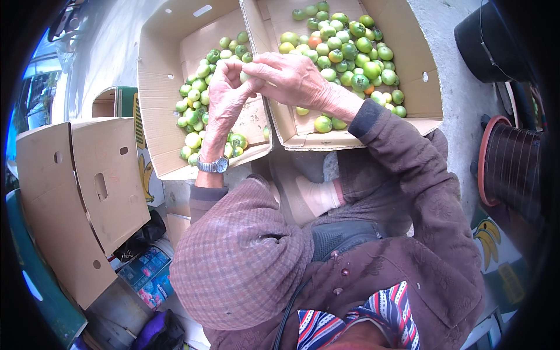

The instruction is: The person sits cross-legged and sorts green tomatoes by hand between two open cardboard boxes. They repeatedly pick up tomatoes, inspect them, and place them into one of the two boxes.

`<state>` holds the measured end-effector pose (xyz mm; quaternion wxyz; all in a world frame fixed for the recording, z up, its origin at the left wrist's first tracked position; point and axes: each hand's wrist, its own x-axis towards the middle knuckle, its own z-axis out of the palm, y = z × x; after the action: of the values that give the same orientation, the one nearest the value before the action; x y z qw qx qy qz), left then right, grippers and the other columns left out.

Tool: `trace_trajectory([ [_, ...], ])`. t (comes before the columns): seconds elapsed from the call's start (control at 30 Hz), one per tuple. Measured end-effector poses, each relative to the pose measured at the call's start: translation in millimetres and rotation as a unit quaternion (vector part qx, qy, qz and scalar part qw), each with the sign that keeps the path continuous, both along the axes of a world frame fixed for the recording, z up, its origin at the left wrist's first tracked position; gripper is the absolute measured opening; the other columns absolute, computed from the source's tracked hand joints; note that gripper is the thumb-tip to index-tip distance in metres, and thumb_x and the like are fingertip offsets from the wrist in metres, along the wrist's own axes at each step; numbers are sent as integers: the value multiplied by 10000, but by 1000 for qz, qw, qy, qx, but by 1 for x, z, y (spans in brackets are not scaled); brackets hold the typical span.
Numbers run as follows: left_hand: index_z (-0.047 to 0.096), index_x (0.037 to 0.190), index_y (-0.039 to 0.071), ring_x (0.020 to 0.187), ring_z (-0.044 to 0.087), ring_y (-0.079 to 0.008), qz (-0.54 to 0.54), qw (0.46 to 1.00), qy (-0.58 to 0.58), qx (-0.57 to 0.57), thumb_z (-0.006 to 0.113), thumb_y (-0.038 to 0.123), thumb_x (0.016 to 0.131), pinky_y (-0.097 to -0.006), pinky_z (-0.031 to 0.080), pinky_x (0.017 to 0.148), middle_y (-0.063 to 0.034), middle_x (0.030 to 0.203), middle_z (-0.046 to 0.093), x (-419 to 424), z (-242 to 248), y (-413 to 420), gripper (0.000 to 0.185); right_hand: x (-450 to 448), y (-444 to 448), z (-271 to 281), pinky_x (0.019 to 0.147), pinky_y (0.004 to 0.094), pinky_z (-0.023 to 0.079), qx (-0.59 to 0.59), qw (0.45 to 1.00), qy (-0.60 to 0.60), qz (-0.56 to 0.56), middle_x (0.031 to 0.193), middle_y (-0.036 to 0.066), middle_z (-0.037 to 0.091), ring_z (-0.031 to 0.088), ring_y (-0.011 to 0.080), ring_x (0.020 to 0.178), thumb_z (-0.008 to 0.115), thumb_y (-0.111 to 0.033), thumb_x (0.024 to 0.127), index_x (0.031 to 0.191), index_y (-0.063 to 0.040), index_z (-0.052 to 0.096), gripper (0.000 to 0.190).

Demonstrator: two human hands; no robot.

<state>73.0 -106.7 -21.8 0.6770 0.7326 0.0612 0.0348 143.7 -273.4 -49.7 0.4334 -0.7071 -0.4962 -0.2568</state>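
My left hand [228,89], with a wristwatch [218,165] at its wrist, is raised over the left cardboard box [162,94]. My right hand [291,81] meets it above the wall between that box and the right cardboard box [424,78]. A small pale green tomato [245,77] is pinched between the fingers of both hands and partly hidden by them. Below lie many green tomatoes [199,85] in the left box. The right box holds a larger heap of green tomatoes [345,50], a few turning orange, partly covered by my right wrist.
A black bucket [485,43] with a wire handle stands at the right, above a dark tub with a reddish rim [484,162]. Folded cardboard [109,175] and a banana box [146,175] are at the left. My knee [245,253] is close in front of the boxes.
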Motion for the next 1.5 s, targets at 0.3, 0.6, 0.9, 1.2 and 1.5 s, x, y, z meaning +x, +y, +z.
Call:
trace_trajectory([
  [0.3, 537, 1238, -42, 824, 691, -179, 172, 970, 89, 146, 673, 296, 946, -261, 580, 689, -148, 1041, 672, 7, -29, 108, 468, 37, -21, -23, 695, 387, 564, -38, 981, 138, -132, 1030, 66, 615, 669, 275, 856, 696, -206, 817, 1167, -149, 569, 377],
  [0.6, 727, 941, -26, 730, 680, -213, 54, 826, 259, 498, 742, 246, 790, -334, 533, 709, -156, 797, 713, -37, -102, 150, 311, 52, -32, -39, 822, 460, 524, -61, 966, 121, -220, 1123, 194, 609, 613, 410, 996, 535, 17, 801, 1158, -84, 605, 377],
  [0.9, 593, 1024, 0, 949, 679, -344, -70, 706, 277, 648, 767, 336, 762, -434, 538, 828, -215, 969, 688, -39, -123, 118, 461, 51, -32, -50, 753, 419, 556, -132, 969, 135, -162, 1145, 90, 581, 653, 319, 926, 594, -68, 864, 1176, -112, 581, 315],
  [1.2, 565, 1044, -2, 783, 688, -267, 89, 822, 286, 485, 721, 239, 764, -336, 555, 662, -187, 916, 679, -26, -104, 126, 402, 44, -27, -39, 684, 427, 548, -86, 981, 117, -131, 1021, 105, 610, 660, 317, 859, 595, -61, 830, 1117, -82, 600, 288],
  [1.5, 522, 1213, -34, 865, 699, -206, 1, 983, -7, -184, 596, 258, 994, -320, 595, 742, -171, 1026, 670, -7, 2, 36, 372, 3, -2, -2, 672, 329, 568, 29, 999, -6, -18, 1002, 41, 634, 673, 205, 871, 737, -209, 784, 1233, -152, 589, 477],
])
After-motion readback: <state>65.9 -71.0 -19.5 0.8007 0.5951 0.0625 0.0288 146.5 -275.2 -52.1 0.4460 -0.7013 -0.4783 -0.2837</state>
